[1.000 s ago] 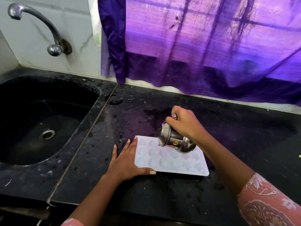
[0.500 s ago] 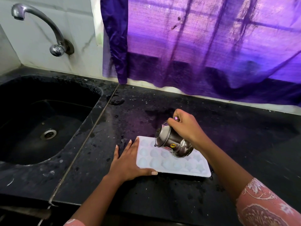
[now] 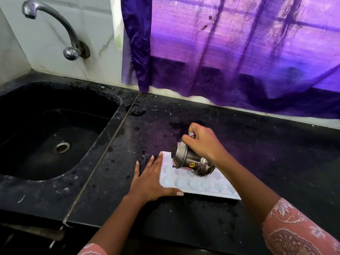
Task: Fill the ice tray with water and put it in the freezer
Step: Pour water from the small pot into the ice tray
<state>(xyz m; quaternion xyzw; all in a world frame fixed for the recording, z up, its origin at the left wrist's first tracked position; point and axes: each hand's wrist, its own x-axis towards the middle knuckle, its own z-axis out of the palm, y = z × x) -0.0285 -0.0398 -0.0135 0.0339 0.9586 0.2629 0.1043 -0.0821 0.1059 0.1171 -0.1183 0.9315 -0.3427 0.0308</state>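
Spillage is the likely trouble: the steel pot [image 3: 193, 162] is tipped steeply, mouth low over the left end of the ice tray [image 3: 200, 184], and a fast pour could overshoot the cups and flood the counter [image 3: 184, 227]. The right hand [image 3: 204, 144] grips the pot from above. The left hand [image 3: 149, 181] lies flat, fingers straight, against the left edge of the tray, which sits on the counter.

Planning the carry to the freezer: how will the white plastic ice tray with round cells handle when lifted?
The white plastic ice tray looks thin and shallow: probably light, somewhat bendy. Likely spills if tilted; the small steel pot in the right hand is tipped over its cells. May slide: the left hand lies flat against its corner.
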